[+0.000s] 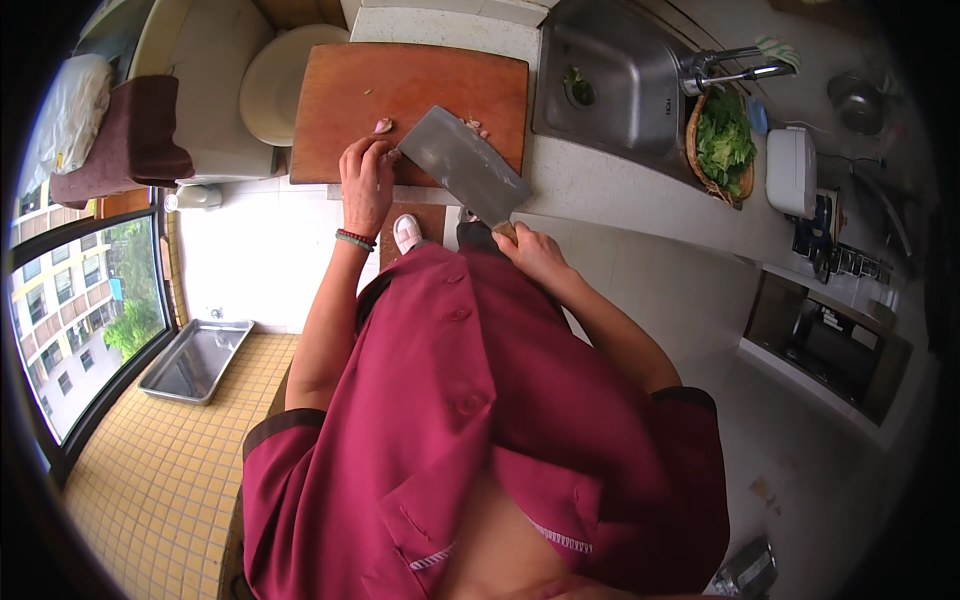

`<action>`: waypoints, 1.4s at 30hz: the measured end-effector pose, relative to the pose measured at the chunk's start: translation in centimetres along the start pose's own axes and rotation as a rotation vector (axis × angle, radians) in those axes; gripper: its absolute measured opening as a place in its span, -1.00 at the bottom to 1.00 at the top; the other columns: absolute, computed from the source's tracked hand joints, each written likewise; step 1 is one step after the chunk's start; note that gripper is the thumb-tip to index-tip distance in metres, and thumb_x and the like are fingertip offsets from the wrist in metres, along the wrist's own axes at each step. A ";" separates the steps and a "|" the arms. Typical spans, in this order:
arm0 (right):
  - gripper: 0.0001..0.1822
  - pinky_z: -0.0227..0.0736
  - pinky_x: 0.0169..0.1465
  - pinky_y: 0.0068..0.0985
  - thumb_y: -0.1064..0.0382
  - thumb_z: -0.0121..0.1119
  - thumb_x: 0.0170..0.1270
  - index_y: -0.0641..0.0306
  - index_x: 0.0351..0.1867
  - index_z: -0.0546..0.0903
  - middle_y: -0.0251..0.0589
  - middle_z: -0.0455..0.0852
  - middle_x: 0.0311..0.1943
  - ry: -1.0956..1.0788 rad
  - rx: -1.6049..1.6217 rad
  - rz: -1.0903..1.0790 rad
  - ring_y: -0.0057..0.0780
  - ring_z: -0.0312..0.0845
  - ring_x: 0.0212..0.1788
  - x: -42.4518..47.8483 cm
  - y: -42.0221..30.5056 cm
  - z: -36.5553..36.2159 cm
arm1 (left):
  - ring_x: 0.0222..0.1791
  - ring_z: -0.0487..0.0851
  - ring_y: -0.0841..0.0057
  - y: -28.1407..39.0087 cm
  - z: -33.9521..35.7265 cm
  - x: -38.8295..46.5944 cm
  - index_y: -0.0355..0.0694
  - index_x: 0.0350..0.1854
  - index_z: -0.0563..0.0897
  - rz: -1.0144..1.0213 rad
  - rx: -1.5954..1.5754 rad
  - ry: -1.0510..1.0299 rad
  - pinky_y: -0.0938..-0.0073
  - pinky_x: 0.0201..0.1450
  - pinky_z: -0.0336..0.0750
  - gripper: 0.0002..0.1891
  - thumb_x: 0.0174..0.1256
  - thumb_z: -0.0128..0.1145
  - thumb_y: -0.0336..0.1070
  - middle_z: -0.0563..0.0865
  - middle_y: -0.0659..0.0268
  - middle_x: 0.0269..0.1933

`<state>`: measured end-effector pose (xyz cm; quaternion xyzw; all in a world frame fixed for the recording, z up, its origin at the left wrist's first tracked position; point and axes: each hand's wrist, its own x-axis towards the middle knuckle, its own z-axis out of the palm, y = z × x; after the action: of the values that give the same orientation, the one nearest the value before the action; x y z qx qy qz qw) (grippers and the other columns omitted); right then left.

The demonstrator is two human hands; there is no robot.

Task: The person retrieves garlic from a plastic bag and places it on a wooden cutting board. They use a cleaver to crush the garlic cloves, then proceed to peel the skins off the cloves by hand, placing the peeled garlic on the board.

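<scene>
My right hand point(531, 253) grips the handle of a broad Chinese cleaver point(465, 166). Its grey blade slants up and left over the near edge of a reddish-brown wooden cutting board point(337, 82). At the blade's far left corner, my left hand point(365, 184) has its fingers curled, pinching a small pale piece point(393, 154) that looks like garlic. Just beyond those fingers an unpeeled garlic clove point(383, 125) with purplish skin lies on the board. Several small garlic pieces point(475, 126) sit behind the blade, which partly hides them.
Right of the board is a steel sink point(611, 52) with a leaf at its drain and a faucet point(739, 75). A wicker basket point(694, 142) of leafy greens point(721, 146) stands beside it. A large round cream lid or basin point(274, 90) adjoins the board's left side. A metal tray point(196, 364) rests on yellow tiles.
</scene>
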<state>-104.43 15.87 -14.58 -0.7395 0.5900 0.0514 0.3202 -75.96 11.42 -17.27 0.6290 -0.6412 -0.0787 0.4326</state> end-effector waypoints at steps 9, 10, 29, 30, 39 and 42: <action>-0.48 0.46 -0.21 -0.08 -0.19 -0.01 0.28 0.30 -0.17 0.55 0.14 0.67 -0.38 -0.015 0.025 0.017 0.13 0.60 -0.29 -1.4 1.8 -4.6 | 0.07 0.49 0.22 -0.4 -0.4 0.5 -0.09 -0.17 0.63 0.063 0.162 -0.047 0.23 0.13 0.36 -0.78 0.12 0.13 -0.45 0.59 0.27 -0.03; -0.51 0.45 -0.22 -0.12 -0.15 0.00 0.30 0.32 -0.19 0.54 0.13 0.67 -0.38 0.038 0.049 -0.016 0.10 0.60 -0.28 -1.8 2.3 -4.7 | 0.07 0.49 0.23 -0.6 -0.4 0.5 -0.11 -0.18 0.63 0.042 0.164 -0.027 0.23 0.14 0.34 -0.80 0.13 0.15 -0.42 0.60 0.28 -0.03; -0.58 0.45 -0.35 -0.29 -0.05 0.02 0.36 0.33 -0.23 0.58 0.08 0.63 -0.47 0.169 0.456 -0.043 0.04 0.59 -0.40 -0.8 2.1 -5.7 | -0.12 0.51 0.27 2.4 4.4 2.9 -0.16 -0.15 0.60 0.175 0.301 -0.349 0.26 0.08 0.31 -0.80 0.19 0.03 -0.37 0.59 0.25 -0.26; -0.58 0.44 -0.37 -0.28 -0.06 0.02 0.35 0.34 -0.26 0.58 0.09 0.62 -0.49 0.169 0.469 -0.042 0.05 0.58 -0.41 -0.8 2.4 -5.7 | -0.12 0.51 0.26 2.7 4.5 2.9 -0.16 -0.16 0.60 0.177 0.301 -0.364 0.26 0.06 0.32 -0.81 0.18 0.03 -0.37 0.59 0.24 -0.26; -0.53 0.39 -0.40 -0.23 -0.09 0.02 0.34 0.36 -0.40 0.51 0.10 0.57 -0.57 0.173 0.426 -0.024 0.06 0.53 -0.49 -1.6 5.5 -5.5 | -0.19 0.51 0.29 4.4 5.2 1.8 -0.08 -0.25 0.63 0.114 0.261 -0.277 0.29 -0.09 0.33 -0.87 0.16 0.09 -0.37 0.58 0.28 -0.30; -0.54 0.40 -0.38 -0.24 -0.10 0.02 0.34 0.36 -0.37 0.53 0.09 0.59 -0.54 0.179 0.464 -0.013 0.06 0.54 -0.45 -1.9 5.7 -5.9 | -0.20 0.50 0.25 4.6 5.4 1.8 -0.15 -0.31 0.59 0.087 0.269 -0.279 0.27 -0.11 0.34 -0.91 0.13 0.11 -0.37 0.58 0.24 -0.30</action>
<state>-111.89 13.76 -11.41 -0.6514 0.6074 -0.1533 0.4281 -82.63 8.33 -16.79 0.6356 -0.7263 -0.0601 0.2547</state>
